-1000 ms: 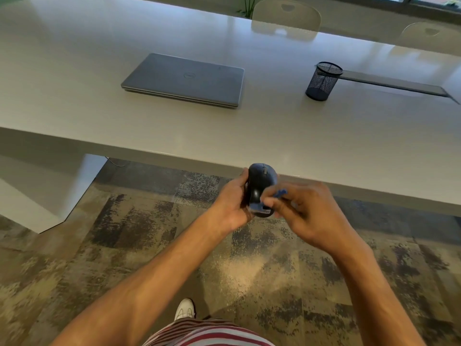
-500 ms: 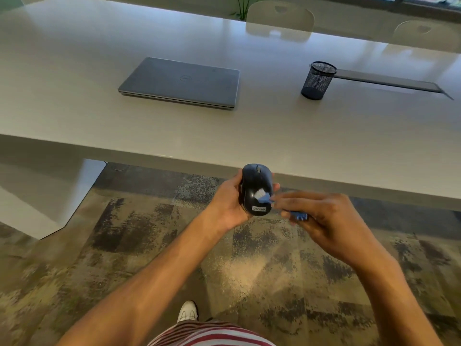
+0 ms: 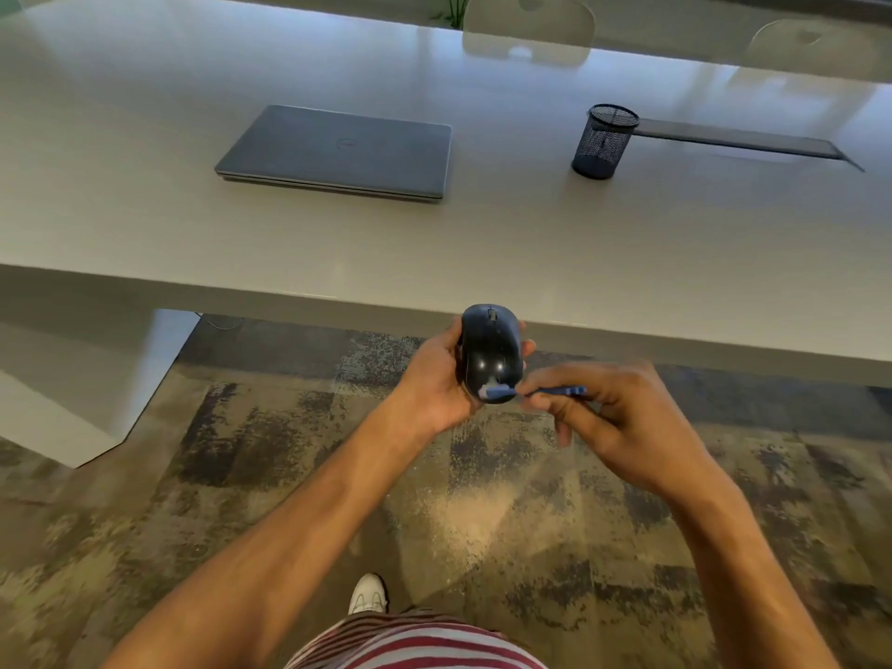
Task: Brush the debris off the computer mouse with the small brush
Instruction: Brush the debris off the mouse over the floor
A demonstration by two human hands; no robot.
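Closed laptop [image 3: 338, 152] lies on the table [image 3: 145, 224] at about 11 o'clock from the hands; mesh pen cup [image 3: 603, 141] stands at 1 o'clock, well apart from it. Left hand [image 3: 434, 379] holds the computer mouse [image 3: 491, 352] off the table, out over the carpet just short of the table's near edge, fingers wrapped round its sides, top shell facing up, wheel end pointing to 12 o'clock. Small brush [image 3: 531, 392] comes in from 3 o'clock, pale bristle tip touching the mouse's rear end at its 6 o'clock edge. Right hand [image 3: 622, 417] pinches the blue handle between thumb and fingertips, the other fingers loosely curled. Judged step: brushing under way, working the tail of the shell. No debris can be made out. Next move likely calls for short strokes off the shell's edge, away from the body, with the left hand turning the mouse to offer the wheel and button seams.
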